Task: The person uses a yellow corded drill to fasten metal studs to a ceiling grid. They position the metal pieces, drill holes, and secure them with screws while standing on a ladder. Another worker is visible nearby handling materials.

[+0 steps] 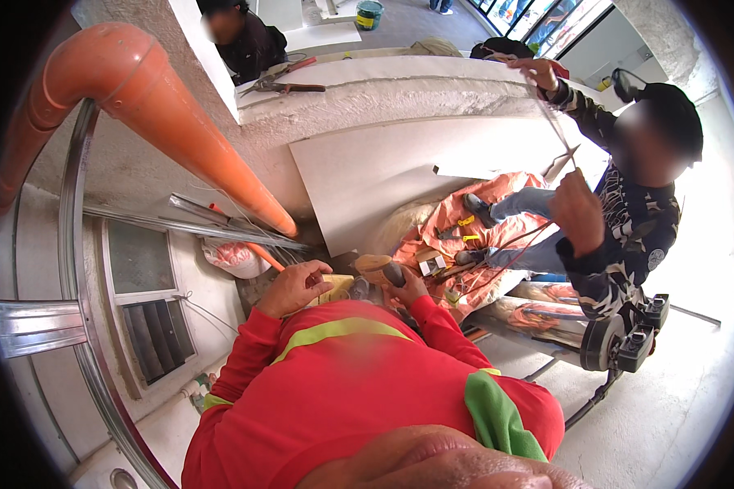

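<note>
While the right hand is gripping the dark end of a tan-and-dark piece in front of the red shirt, the left hand is curving loosely, fingers and thumb parted, beside a yellow piece; whether it is touching that piece, I cannot tell. The handwork seems to be under way, with nothing finished showing between the hands; how much is remaining, I cannot judge.

Just beyond, a crumpled orange sheet strewn with small tools is crowding the right hand's far side. On the left, a shiny metal channel and a thick orange pipe are hemming in the left hand's reach. More room is showing over the pale floor at right, though a co-worker holding a thin strip is occupying its inner edge. Farther off, a leaning white board and a rough ledge bearing pliers are closing the forward side.
</note>
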The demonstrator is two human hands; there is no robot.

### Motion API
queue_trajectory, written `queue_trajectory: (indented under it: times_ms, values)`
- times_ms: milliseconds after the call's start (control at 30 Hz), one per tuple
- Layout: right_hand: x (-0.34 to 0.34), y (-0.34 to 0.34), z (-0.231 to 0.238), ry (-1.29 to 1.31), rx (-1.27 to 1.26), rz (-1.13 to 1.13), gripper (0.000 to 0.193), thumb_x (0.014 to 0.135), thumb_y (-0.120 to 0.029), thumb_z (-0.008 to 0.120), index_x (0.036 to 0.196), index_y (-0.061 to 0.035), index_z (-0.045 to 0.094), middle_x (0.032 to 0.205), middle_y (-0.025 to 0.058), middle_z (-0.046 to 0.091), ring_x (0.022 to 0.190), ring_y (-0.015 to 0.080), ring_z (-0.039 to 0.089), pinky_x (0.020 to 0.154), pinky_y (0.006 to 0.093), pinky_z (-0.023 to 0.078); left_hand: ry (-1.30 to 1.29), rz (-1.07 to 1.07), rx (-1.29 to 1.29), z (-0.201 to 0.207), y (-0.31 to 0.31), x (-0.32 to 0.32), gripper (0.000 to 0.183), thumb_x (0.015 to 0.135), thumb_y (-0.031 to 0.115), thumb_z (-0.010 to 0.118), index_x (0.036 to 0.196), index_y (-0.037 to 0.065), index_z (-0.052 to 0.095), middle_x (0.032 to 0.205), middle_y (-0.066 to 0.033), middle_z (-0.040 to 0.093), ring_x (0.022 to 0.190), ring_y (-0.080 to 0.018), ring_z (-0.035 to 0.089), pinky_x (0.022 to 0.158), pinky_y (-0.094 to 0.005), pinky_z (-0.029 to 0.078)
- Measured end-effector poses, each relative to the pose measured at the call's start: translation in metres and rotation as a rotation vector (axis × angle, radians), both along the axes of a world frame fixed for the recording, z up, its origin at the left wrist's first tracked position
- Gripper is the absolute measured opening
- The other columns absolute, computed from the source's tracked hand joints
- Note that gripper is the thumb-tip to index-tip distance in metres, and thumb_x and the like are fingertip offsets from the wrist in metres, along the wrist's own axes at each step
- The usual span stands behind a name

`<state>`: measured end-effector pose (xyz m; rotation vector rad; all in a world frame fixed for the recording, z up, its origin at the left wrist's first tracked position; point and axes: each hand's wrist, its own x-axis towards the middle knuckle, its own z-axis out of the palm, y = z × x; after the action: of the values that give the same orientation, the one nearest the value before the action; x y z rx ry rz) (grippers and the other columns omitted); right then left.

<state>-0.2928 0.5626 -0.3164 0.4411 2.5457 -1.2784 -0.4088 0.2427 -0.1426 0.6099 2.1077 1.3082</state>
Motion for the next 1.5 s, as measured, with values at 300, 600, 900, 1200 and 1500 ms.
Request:
queue_trajectory:
  times_ms: [300, 600, 900, 1200, 1500]
  values:
    - [0.004, -0.001, -0.012, -0.011, 0.036, -0.018, 0.080, 0.077, -0.047, 0.085, 0.140, -0.0056, 0.057, 0.103, 0.0175, 0.075, 0.076, 0.0267, 0.074, 0.073, 0.0408, 0.057, 0.002, -0.019, -0.012, -0.007, 0.002, 0.003, 0.033, 0.092, 0.027, 0.076, 0.112, 0.002, 0.066, 0.079, -0.0072, 0.067, 0.071, -0.0165, 0.066, 0.069, -0.0320, 0.053]
    - [0.000, -0.007, 0.002, -0.066, 0.030, 0.004, 0.082, 0.075, -0.049, 0.084, 0.139, -0.0056, 0.058, 0.113, 0.0205, 0.074, 0.105, 0.0359, 0.072, 0.089, 0.0456, 0.055, -0.045, -0.031, -0.023, -0.014, -0.003, 0.002, 0.034, 0.091, 0.026, 0.077, 0.113, 0.002, 0.067, 0.079, -0.0060, 0.067, 0.070, -0.0144, 0.064, 0.068, -0.0313, 0.052]
    - [0.011, -0.017, -0.003, -0.064, -0.083, -0.042, 0.083, 0.077, -0.050, 0.085, 0.143, -0.0104, 0.053, 0.106, 0.0174, 0.074, 0.098, 0.0301, 0.073, 0.085, 0.0451, 0.056, -0.076, -0.058, -0.106, -0.036, -0.011, 0.004, 0.036, 0.092, 0.026, 0.076, 0.118, 0.004, 0.066, 0.087, -0.0088, 0.069, 0.076, -0.0168, 0.068, 0.072, -0.0315, 0.055]
    - [0.008, -0.032, 0.006, -0.277, -0.281, -0.101, 0.073, 0.082, -0.031, 0.086, 0.141, -0.0035, 0.053, 0.110, 0.0137, 0.073, 0.091, 0.0205, 0.072, 0.080, 0.0362, 0.058, -0.034, -0.011, -0.287, -0.098, -0.043, 0.019, 0.040, 0.088, 0.029, 0.078, 0.116, 0.004, 0.068, 0.094, -0.0131, 0.073, 0.084, -0.0248, 0.071, 0.077, -0.0372, 0.055]
    - [-0.015, -0.045, 0.035, 0.064, -0.316, -0.017, 0.066, 0.086, -0.017, 0.083, 0.143, -0.0030, 0.051, 0.102, 0.0063, 0.073, 0.075, 0.0097, 0.066, 0.065, 0.0269, 0.054, -0.462, 0.113, -0.106, -0.106, -0.074, 0.033, 0.037, 0.094, 0.029, 0.074, 0.117, 0.001, 0.067, 0.088, -0.0072, 0.071, 0.082, -0.0145, 0.069, 0.075, -0.0316, 0.054]
